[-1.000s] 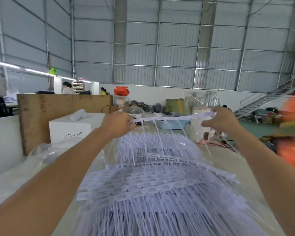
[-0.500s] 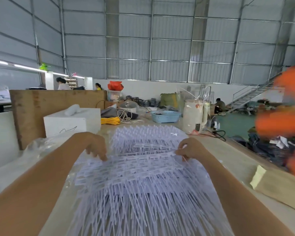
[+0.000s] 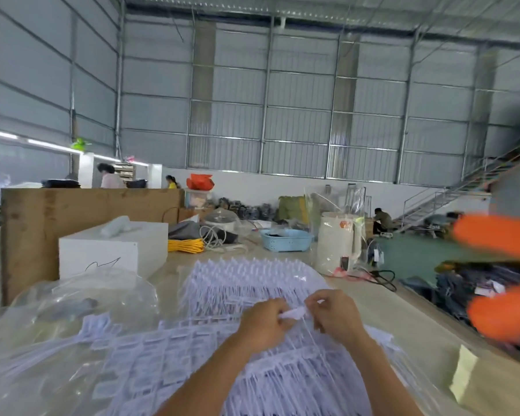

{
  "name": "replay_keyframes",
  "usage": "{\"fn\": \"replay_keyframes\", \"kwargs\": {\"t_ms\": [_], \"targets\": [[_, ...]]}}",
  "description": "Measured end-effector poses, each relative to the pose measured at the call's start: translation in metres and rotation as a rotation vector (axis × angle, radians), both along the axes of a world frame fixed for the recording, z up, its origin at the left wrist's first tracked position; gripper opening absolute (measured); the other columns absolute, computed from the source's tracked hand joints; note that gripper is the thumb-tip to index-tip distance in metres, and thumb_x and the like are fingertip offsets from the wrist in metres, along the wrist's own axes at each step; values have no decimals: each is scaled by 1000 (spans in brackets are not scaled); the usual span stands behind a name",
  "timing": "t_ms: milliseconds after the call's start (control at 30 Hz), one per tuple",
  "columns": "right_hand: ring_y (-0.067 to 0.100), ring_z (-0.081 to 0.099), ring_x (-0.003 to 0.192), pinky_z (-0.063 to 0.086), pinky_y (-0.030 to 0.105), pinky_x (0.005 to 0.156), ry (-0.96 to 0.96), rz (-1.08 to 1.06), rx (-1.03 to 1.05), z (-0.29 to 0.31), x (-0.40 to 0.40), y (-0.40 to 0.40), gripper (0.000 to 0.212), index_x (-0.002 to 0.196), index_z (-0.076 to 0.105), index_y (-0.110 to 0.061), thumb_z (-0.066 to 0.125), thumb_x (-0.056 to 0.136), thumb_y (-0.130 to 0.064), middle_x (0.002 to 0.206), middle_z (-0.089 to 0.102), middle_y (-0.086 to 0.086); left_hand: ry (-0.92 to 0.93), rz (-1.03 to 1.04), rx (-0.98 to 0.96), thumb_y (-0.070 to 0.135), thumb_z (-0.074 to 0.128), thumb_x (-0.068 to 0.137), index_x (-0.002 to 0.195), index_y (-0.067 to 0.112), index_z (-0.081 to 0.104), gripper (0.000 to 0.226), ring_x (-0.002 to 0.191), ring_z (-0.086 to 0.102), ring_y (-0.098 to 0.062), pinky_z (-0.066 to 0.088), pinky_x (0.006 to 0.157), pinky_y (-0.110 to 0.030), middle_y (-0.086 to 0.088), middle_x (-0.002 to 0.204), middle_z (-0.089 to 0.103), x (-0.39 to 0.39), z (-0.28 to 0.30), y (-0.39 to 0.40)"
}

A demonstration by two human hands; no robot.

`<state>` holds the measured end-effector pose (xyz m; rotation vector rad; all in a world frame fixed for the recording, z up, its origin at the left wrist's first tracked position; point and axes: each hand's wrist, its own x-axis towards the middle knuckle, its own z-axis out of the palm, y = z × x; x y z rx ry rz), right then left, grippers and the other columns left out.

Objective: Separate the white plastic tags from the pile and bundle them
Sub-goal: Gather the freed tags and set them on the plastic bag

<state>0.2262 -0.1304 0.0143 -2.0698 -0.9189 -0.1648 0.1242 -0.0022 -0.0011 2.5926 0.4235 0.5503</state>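
— Head view: I have my left hand (image 3: 263,324) and right hand (image 3: 335,315) close together above the pile of white plastic tags (image 3: 174,355). What do you see between them?

— A small bunch of tags (image 3: 294,312), pinched from both sides, fingers of each hand curled round it. Thin strands hang from it down to the pile.

— Where does the pile lie?

— Spread over the table (image 3: 403,313) right under my forearms, reaching away toward the blue basket (image 3: 285,240). Clear plastic bags (image 3: 81,298) sit just to its left.
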Motion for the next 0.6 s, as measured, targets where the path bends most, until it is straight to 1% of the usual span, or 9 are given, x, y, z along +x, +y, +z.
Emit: {"fn": "replay_keyframes", "kwargs": {"t_ms": [67, 133, 167, 233, 300, 367, 433, 500, 600], "targets": [[12, 58, 58, 38, 23, 56, -94, -83, 51, 3, 2, 2, 21, 74, 68, -14, 56, 91, -19, 66, 65, 1, -35, -21, 25, 31, 50, 94, 82, 24, 51, 14, 94, 58, -28, 28, 61, -29, -9, 94, 60, 4, -2, 0], [23, 52, 66, 35, 29, 61, -109, 9, 63, 8, 1, 8, 28, 76, 64, 1, 54, 94, -18, 70, 60, 9, -63, -34, 79, 34, 48, 95, 92, 22, 51, 12, 93, 57, -28, 27, 60, -30, -8, 96, 59, 5, 1, -3], [22, 46, 63, 33, 29, 60, -98, 71, 22, 11, -2, 10, 34, 73, 60, 3, 52, 96, -21, 65, 53, 9, -72, -43, 88, 35, 48, 95, 98, 23, 52, 13, 95, 57, -28, 33, 64, -31, -7, 101, 59, 5, 3, -4], [14, 37, 57, 28, 25, 55, -65, 149, -91, 18, -7, 11, 42, 61, 54, -3, 51, 97, -25, 58, 41, 2, -78, -37, 113, 37, 48, 96, 116, 25, 53, 24, 103, 57, -25, 40, 79, -31, -4, 112, 56, 3, 9, -5], [9, 36, 55, 27, 20, 52, -40, 189, -134, 24, -10, 9, 43, 54, 49, -10, 54, 95, -21, 55, 41, 0, -71, 5, 185, 40, 48, 96, 121, 27, 51, 28, 107, 55, -24, 36, 88, -33, -2, 116, 55, 0, 16, -5], [10, 44, 63, 32, 17, 57, -16, 236, -79, 27, -11, 5, 30, 70, 64, -1, 54, 94, -15, 67, 54, 8, -95, 35, 228, 42, 48, 96, 116, 26, 53, 26, 105, 55, -23, 34, 87, -34, -1, 113, 56, -4, 21, -3], [8, 50, 71, 35, 9, 62, -35, 248, -28, 29, -12, 1, 19, 91, 69, 3, 53, 94, -8, 80, 60, 3, -114, 47, 234, 40, 50, 95, 110, 24, 54, 22, 102, 56, -23, 35, 87, -34, -1, 110, 56, -8, 24, -1], [5, 55, 70, 39, 7, 64, -34, 220, 15, 28, -11, 1, 15, 91, 69, -1, 55, 90, 0, 81, 63, 1, -86, 64, 244, 36, 50, 96, 108, 21, 55, 20, 101, 56, -24, 35, 89, -37, -2, 110, 55, -10, 25, 0], [12, 58, 52, 52, 30, 60, 87, 161, 154, 24, -13, 3, 17, 73, 65, -6, 58, 83, 6, 62, 61, 4, -35, 52, 207, 30, 50, 96, 111, 15, 55, 21, 104, 56, -29, 36, 84, -36, -8, 113, 58, -9, 27, -3]]}}
